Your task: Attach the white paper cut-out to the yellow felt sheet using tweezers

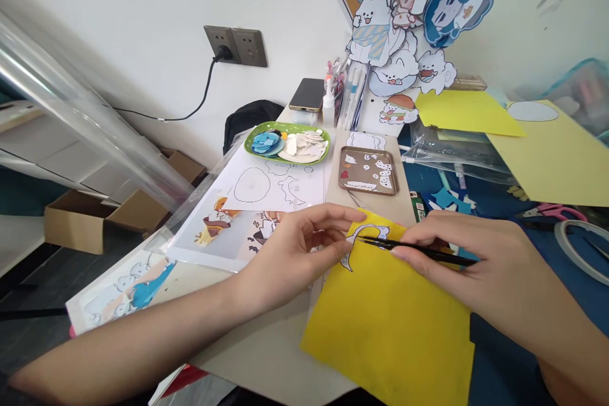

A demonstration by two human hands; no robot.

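A yellow sheet (390, 323) is held up at its top edge by my left hand (318, 241), its fingers pinched over the upper left corner. My right hand (457, 254) grips black tweezers (428, 252), whose tips point left and rest at a curved white paper cutout (352, 247) with a dark outline. That cutout lies on the upper part of the yellow sheet, its left end beside my left fingertips. Whether the tweezer tips are closed on the cutout is too small to tell.
A green tray (287, 158) of blue and white paper pieces and a brown tray (368, 189) of small cutouts stand behind my hands. Drawn sheets (285, 187) lie at the left. Pink scissors (552, 210) and a tape roll (578, 254) are at the right.
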